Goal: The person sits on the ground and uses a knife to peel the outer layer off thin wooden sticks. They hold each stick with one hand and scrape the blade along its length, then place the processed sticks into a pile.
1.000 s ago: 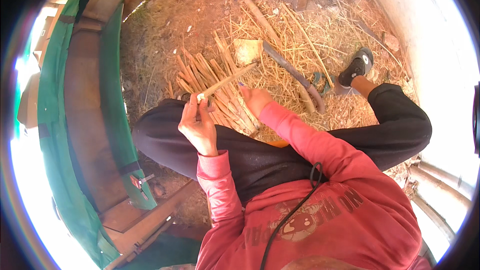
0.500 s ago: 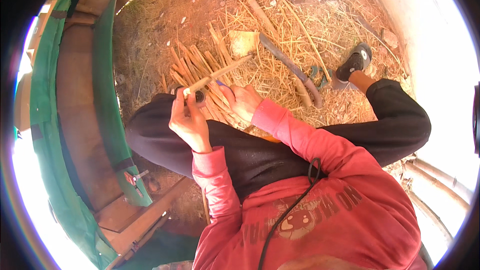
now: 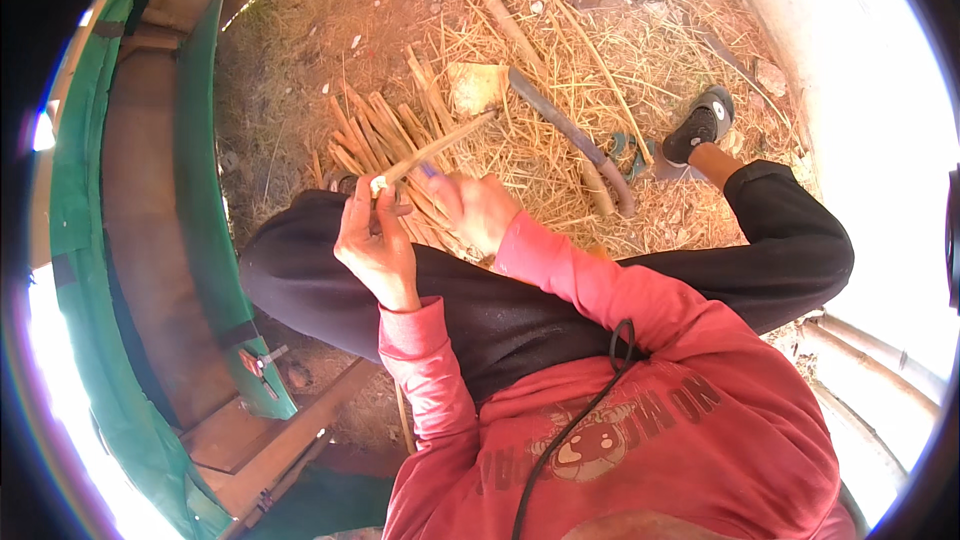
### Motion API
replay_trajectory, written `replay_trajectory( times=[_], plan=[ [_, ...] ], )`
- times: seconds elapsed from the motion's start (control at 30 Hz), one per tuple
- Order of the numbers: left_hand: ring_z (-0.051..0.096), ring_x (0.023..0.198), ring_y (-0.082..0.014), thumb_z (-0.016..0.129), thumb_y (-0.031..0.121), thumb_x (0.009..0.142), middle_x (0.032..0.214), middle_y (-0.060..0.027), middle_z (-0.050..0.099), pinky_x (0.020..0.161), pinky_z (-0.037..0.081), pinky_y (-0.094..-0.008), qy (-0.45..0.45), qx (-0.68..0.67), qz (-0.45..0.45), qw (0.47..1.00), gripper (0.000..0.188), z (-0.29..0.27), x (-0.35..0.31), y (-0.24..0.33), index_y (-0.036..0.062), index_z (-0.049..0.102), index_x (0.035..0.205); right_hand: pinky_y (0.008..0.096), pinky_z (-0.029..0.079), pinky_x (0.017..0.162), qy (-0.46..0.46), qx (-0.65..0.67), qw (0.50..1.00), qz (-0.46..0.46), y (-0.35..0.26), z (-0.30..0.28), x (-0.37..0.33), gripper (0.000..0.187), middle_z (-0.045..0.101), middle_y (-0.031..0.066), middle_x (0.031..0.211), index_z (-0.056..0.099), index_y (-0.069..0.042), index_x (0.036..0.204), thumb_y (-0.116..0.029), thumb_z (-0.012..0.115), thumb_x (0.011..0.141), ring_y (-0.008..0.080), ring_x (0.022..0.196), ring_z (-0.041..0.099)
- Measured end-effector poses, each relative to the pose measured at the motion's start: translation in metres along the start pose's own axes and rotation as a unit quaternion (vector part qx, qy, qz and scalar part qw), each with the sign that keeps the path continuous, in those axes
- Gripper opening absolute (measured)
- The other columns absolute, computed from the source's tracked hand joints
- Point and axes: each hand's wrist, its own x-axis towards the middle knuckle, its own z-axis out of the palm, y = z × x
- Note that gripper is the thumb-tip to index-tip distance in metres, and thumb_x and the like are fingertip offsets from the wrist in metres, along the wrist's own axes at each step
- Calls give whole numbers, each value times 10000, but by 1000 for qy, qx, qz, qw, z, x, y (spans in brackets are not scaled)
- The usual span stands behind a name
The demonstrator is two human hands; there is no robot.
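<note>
A peeled wooden stick [image 3: 438, 148] slants up and to the right from my left hand [image 3: 375, 250]. My thumb and fingers are closed round its lower end, where a pale cut patch shows. Just to the right, my right hand [image 3: 482, 215] is blurred and closed on a small tool with a blue-purple handle [image 3: 430, 170]; its working end cannot be made out. Beneath the stick and my hands lies a pile of split wooden sticks [image 3: 370, 135] on the ground, partly hidden by them.
A pale wooden block [image 3: 476, 88] sits beyond the pile, beside a dark curved bar [image 3: 560, 120]. Poles [image 3: 495, 5] and straw [image 3: 640, 60] cover the ground. Green-covered wooden boards [image 3: 200, 200] stand at left, a pale wall [image 3: 840, 60] at right. My sandalled foot [image 3: 700, 125] rests at right.
My right hand and its tool have shifted slightly down and left along the stick. My left hand keeps its hold on the stick. The whole view has drifted a little.
</note>
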Motion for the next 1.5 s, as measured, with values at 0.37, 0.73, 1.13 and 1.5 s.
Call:
replay_trajectory(
  times=[0.37, 0.73, 1.13, 1.5],
  plan=[
    [726, 653, -166, 635, 53, 960, 881, -89, 679, 558, 541, -255, -7, 9, 1, 1000, 193, 4, -1, -1, -38, 670, 1127, 502, 569, 643, -12, -44, 998, 49, 53, 18, 7, 371, 690, 237, 818, 628, -61, 1223, -311, 407, 1061, 392, 685, 686],
    [719, 642, -164, 611, 95, 992, 905, -116, 723, 569, 532, -256, 0, 13, -57, 998, 254, 5, -6, -6, -58, 640, 1192, 530, 548, 691, -111, -74, 985, 108, 12, 12, -6, 574, 695, 217, 781, 722, -14, 937, -496, 425, 1030, 449, 722, 674],
    [676, 589, -162, 657, 96, 958, 910, -145, 681, 500, 521, -245, 44, -46, -65, 996, 267, 16, -8, 6, -69, 608, 1163, 474, 553, 583, 30, 20, 995, -88, -36, -40, 8, 261, 650, 190, 859, 610, -70, 1185, -225, 518, 997, 373, 690, 678],
    [678, 589, -167, 636, 94, 964, 870, -174, 694, 500, 546, -262, 38, -31, -45, 998, 229, 9, -13, -9, -89, 597, 1097, 502, 530, 503, 75, -28, 995, -59, -16, 6, -2, 330, 627, 204, 611, 588, -35, 1029, -358, 523, 1013, 431, 569, 650]
  ],
)
